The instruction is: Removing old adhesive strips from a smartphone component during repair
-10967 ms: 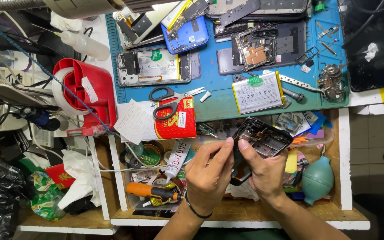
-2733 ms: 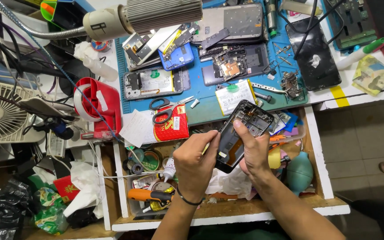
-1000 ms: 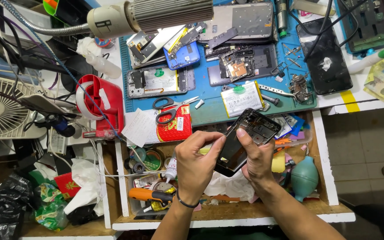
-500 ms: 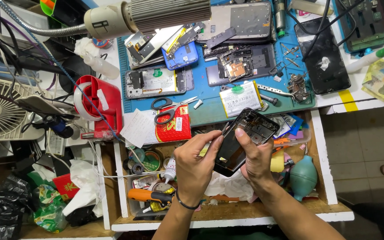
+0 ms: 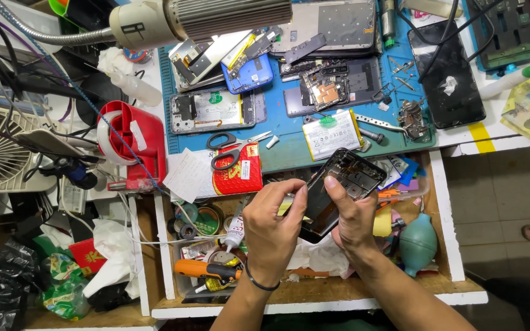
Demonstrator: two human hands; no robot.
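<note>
Cluttered repair bench, open drawer below a blue mat (image 5: pixel 289 156); near edge first: left hand (image 5: pixel 271 230) curled, fingertips pinched together at the left long edge of the phone frame (image 5: pixel 338 190); whether a tool sits in the pinch, cannot tell; right hand (image 5: pixel 351 220) grips the frame from beneath, thumb across its face; frame tilted, long axis running from near-left to far-right, held between both hands above the drawer; beyond it, battery (image 5: pixel 332 133), scissors (image 5: pixel 231 147), opened phones on the mat; lamp (image 5: pixel 216 18) farthest.
</note>
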